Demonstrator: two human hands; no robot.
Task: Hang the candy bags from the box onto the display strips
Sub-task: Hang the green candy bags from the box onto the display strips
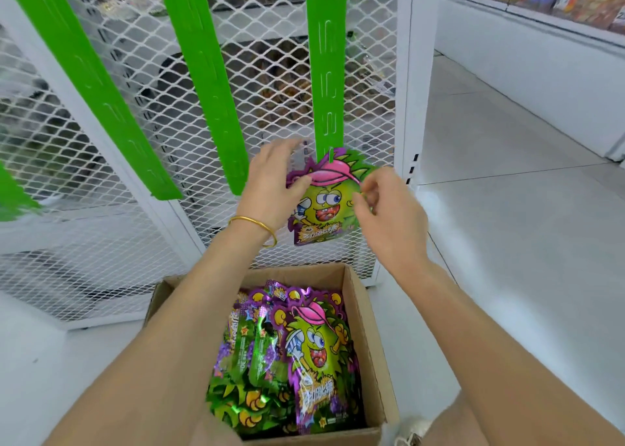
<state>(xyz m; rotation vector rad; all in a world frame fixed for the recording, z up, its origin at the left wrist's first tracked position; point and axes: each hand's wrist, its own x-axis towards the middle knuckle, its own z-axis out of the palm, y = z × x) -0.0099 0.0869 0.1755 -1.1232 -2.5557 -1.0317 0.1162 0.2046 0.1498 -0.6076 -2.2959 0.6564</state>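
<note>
Here, a candy bag (324, 205) is held at the bottom end of the rightmost green strip (326, 73), above the box (369, 327).
Its left edge is gripped by the left hand (274, 188); whether the curled right hand (384, 209) pinches it cannot be told.

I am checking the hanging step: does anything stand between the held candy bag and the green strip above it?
Nothing visible does. The top of the candy bag meets the lower end of the green strip. The left hand holds its left edge; the right hand is at the other.
</note>
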